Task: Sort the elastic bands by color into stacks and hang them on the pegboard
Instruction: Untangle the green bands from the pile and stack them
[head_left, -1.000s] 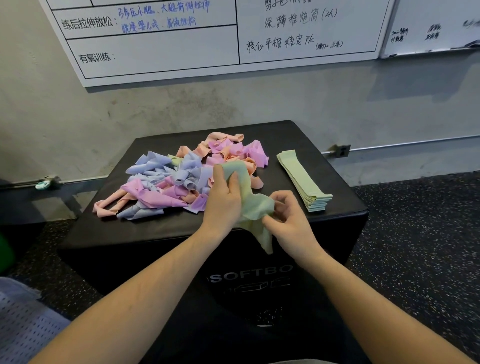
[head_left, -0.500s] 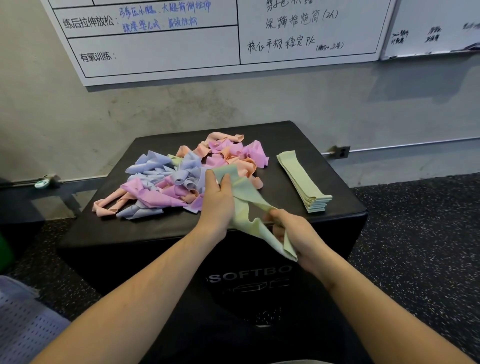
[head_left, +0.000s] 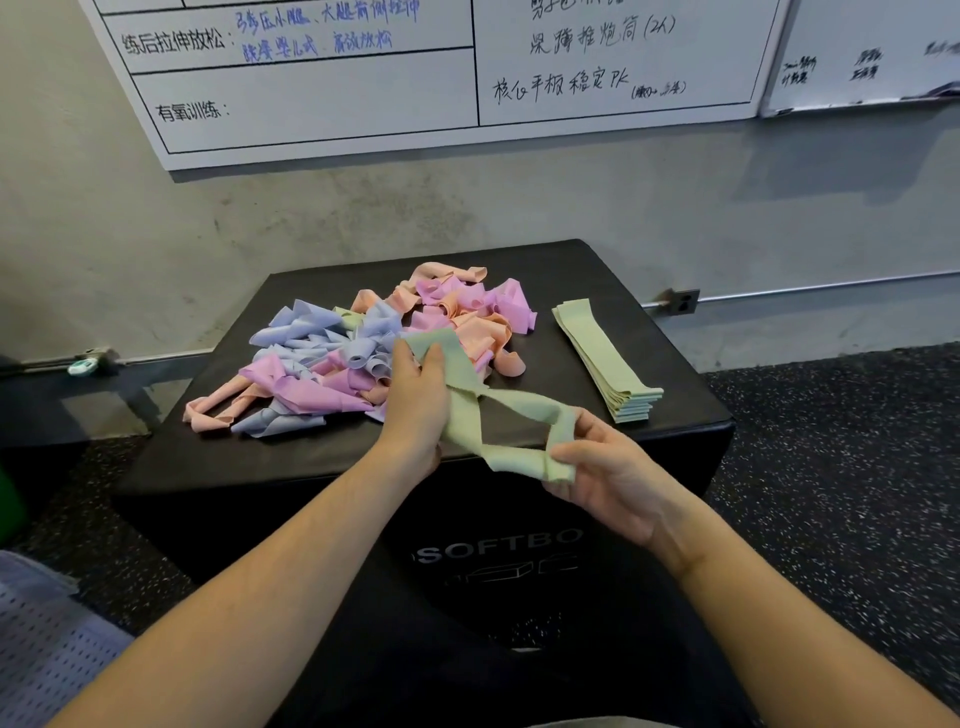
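Sorting is early, by my read: only one neat green stack (head_left: 605, 358) sits on the counter (head_left: 691, 410), just beyond the right hand (head_left: 597, 467); the mixed pile (head_left: 363, 353) of purple, pink & orange bands beyond the left hand (head_left: 415, 400) is still unsorted, w/ a bit of green in it too. No pegboard in view, so hanging not begun. Both hands hold one green band (head_left: 498, 421): left pinches its far end, right pinches the near end. Band is twisted, stretched btwn hands over the counter's front edge, long axis running from pile side toward near right.
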